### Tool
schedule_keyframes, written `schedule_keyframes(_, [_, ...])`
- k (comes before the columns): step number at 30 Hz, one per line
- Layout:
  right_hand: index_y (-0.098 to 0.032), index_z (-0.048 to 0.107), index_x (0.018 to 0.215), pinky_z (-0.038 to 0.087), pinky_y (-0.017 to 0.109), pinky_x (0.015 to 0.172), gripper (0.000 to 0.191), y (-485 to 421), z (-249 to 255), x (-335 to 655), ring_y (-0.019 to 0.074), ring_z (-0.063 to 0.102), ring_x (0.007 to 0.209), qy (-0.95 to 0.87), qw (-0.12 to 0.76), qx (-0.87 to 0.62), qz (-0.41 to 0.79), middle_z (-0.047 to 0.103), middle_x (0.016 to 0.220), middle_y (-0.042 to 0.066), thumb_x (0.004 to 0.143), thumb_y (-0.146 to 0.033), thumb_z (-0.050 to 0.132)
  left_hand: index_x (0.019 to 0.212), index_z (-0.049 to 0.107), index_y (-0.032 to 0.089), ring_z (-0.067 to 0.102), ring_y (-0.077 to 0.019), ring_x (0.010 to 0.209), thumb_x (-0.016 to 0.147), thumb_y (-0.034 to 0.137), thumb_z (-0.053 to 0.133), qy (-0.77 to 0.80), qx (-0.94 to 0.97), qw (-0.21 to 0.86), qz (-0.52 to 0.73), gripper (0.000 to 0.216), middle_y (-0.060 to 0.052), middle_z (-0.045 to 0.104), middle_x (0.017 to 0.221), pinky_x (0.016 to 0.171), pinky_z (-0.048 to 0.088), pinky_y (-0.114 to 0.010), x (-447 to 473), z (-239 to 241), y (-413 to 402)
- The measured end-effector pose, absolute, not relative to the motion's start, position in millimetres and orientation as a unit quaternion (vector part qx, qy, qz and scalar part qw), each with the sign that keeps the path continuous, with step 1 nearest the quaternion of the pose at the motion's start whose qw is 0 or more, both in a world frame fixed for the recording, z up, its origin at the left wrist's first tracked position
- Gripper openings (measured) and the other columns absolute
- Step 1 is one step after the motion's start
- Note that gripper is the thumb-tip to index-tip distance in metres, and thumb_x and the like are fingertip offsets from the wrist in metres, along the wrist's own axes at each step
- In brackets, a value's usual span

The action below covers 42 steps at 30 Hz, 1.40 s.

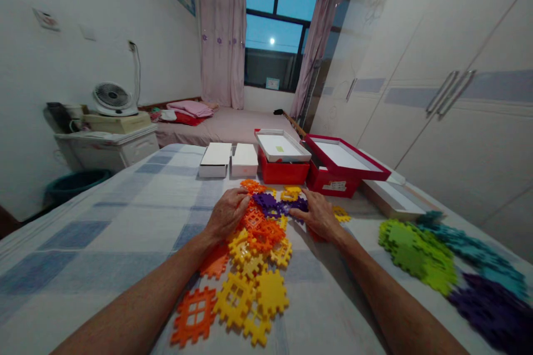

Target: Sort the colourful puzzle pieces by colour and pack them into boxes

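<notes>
In the head view, a pile of toothed plastic building pieces lies between my hands, with orange pieces (266, 233), yellow pieces (235, 297) and purple pieces (266, 202). My left hand (227, 213) rests against the pile's left edge, fingers loosely curved and apart, touching the orange and purple ones. On the other side, my right hand (320, 213) has thumb and fingers around a purple building piece (297, 206); part of it is hidden by the hand. A flat orange window-shaped piece (194, 316) lies nearest me.
Lime-green pieces (418, 255), teal pieces (474, 252) and dark purple pieces (493, 310) are heaped at the right. Behind my hands stand two white boxes (245, 161), a red box (285, 172) and a dark red box (337, 180). A shallow white tray (391, 199) lies beside them.
</notes>
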State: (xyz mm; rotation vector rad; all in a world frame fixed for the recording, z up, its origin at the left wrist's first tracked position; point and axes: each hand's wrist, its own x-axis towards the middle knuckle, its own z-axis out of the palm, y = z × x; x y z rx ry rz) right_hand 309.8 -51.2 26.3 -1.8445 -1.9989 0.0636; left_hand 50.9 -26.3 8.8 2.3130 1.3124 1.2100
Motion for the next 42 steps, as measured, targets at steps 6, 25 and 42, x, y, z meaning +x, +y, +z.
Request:
schedule_keyframes(6, [-0.016, 0.052, 0.122, 0.034, 0.039, 0.087, 0.055, -52, 21, 306, 0.0292, 0.047, 0.110, -0.713, 0.171, -0.680, 0.019, 0.055, 0.115, 0.013, 0.075, -0.042, 0.063, 0.092, 0.068, 0.017, 0.056, -0.0206, 0.107, 0.090, 0.036, 0.036, 0.450, 0.787, 0.109, 0.407, 0.038, -0.009, 0.065, 0.108, 0.098, 0.044, -0.039, 50, 7, -25])
schedule_keyframes(25, [-0.017, 0.054, 0.087, 0.038, 0.029, 0.073, 0.023, -49, 33, 306, 0.0185, 0.053, 0.083, -0.716, 0.259, -0.636, 0.125, 0.060, 0.090, 0.007, 0.085, -0.035, 0.040, 0.091, 0.068, 0.016, 0.056, -0.0205, 0.107, 0.090, 0.035, 0.036, 0.450, 0.789, 0.110, 0.404, 0.037, -0.010, 0.065, 0.106, 0.098, 0.044, -0.039, 52, 9, -27])
schedule_keyframes(42, [-0.013, 0.059, 0.084, 0.040, 0.025, 0.058, 0.025, -29, 44, 263, 0.0123, 0.051, 0.063, -0.651, 0.409, -0.539, 0.345, 0.059, 0.073, 0.001, 0.074, -0.034, 0.050, 0.088, 0.071, 0.017, 0.055, -0.0217, 0.105, 0.089, 0.027, 0.040, 0.431, 0.828, 0.059, 0.353, 0.032, -0.010, 0.064, 0.109, 0.094, 0.045, -0.039, 52, 6, -26])
